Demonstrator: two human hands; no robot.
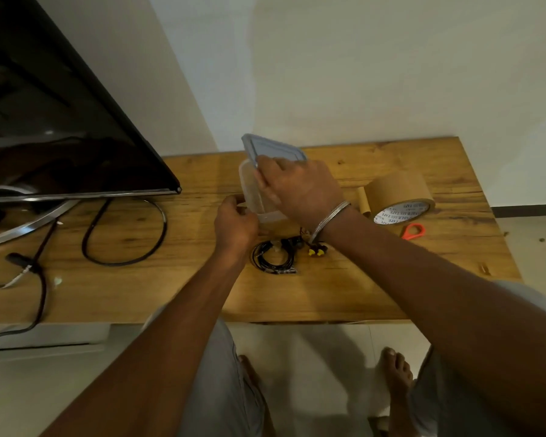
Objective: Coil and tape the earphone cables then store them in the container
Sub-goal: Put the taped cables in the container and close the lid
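Earphone cables (273, 257), coiled and black, lie on the desk (360, 294) just in front of the clear container (249, 187). My left hand (235, 223) curls its fingers on the container's near corner. My right hand (297, 187) grips the tilted grey lid (275, 149) over it. A brown tape roll (397, 192) and orange-handled scissors (413, 231) lie to the right.

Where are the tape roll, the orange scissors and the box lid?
tape roll (397, 190): head view, on its brown outer side.
orange scissors (406, 234): head view, on the orange handle.
box lid (275, 149): head view, on its grey top face.
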